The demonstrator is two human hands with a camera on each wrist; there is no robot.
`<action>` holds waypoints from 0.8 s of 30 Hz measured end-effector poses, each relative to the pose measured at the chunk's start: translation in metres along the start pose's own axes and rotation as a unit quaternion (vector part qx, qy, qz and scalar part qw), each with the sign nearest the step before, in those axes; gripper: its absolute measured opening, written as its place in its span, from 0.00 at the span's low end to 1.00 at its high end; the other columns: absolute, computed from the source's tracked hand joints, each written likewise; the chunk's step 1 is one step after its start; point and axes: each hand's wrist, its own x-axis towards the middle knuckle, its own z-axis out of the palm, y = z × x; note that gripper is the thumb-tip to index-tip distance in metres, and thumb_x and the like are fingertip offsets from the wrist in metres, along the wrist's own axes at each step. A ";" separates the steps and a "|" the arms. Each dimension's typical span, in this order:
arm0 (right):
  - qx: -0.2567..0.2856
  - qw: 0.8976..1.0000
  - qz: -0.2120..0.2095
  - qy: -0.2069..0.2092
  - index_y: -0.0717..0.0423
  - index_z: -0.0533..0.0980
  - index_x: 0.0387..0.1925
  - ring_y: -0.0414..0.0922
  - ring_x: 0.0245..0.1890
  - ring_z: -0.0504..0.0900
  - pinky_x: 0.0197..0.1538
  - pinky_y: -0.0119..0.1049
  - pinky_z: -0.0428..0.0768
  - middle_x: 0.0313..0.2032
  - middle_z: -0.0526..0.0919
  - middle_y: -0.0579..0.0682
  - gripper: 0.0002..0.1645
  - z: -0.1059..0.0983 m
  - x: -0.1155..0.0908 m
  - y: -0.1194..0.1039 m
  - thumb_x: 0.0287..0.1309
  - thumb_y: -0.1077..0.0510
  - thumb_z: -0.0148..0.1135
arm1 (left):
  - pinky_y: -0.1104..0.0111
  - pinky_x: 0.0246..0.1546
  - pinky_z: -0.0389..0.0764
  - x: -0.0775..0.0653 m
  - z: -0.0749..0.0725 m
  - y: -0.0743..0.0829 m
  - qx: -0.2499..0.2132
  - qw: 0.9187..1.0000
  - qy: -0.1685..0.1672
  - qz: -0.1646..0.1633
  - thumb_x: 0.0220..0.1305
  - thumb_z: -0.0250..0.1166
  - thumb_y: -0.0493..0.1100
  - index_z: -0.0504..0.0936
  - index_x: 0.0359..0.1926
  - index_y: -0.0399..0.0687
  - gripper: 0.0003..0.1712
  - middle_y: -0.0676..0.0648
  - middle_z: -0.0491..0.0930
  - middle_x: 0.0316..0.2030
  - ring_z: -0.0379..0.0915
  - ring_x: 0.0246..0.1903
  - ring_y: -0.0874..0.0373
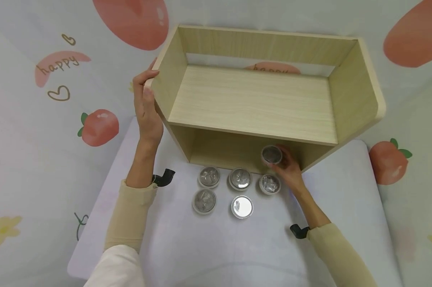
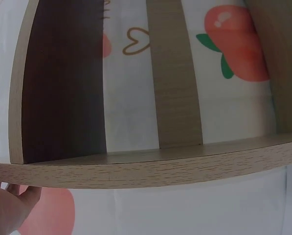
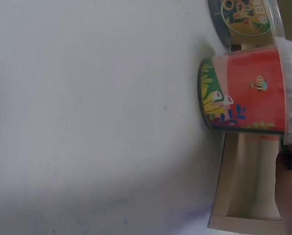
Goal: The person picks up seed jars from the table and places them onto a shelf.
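Note:
A pale wooden two-level shelf (image 1: 251, 101) stands at the back of the table. My left hand (image 1: 149, 115) grips the edge of its left side panel; in the left wrist view only some fingers (image 2: 28, 198) show, beside the wooden edge. With my right hand (image 1: 291, 171) I hold a round lidded tub (image 1: 272, 154) at the opening of the lower compartment, toward its right end. Just below it, a red tub (image 3: 256, 90) with a bee printed on it stands on the table. The held tub is mostly out of the right wrist view.
Several more clear-lidded tubs (image 1: 205, 201) stand on the white table (image 1: 216, 247) in front of the shelf. A patterned cloth (image 1: 51, 131) hangs behind and around it. Black wrist mounts (image 1: 163, 177) stick out from both sleeves.

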 end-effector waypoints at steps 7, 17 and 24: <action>0.024 1.000 0.004 0.011 0.53 0.65 0.70 0.45 0.67 0.68 0.69 0.33 0.63 0.63 0.73 0.50 0.43 0.002 0.001 0.003 0.54 0.72 0.68 | 0.59 0.64 0.63 0.000 0.000 -0.006 -0.012 1.000 0.009 0.009 0.66 0.38 0.37 0.72 0.52 0.38 0.20 0.37 0.68 0.66 0.60 0.68 0.47; 0.030 0.999 0.033 0.019 0.62 0.62 0.70 0.39 0.64 0.68 0.66 0.27 0.64 0.61 0.72 0.47 0.43 0.005 0.004 0.006 0.54 0.76 0.65 | 0.59 0.64 0.63 0.002 0.003 -0.008 -0.019 1.000 0.014 0.003 0.65 0.38 0.39 0.71 0.51 0.40 0.20 0.37 0.67 0.66 0.60 0.67 0.47; 0.025 0.998 0.052 0.022 0.64 0.63 0.69 0.38 0.62 0.69 0.65 0.28 0.64 0.59 0.73 0.47 0.42 0.008 0.005 -0.003 0.52 0.76 0.67 | 0.56 0.68 0.61 0.001 0.006 -0.004 -0.026 0.999 0.017 0.013 0.65 0.36 0.36 0.70 0.51 0.41 0.20 0.36 0.68 0.65 0.59 0.69 0.48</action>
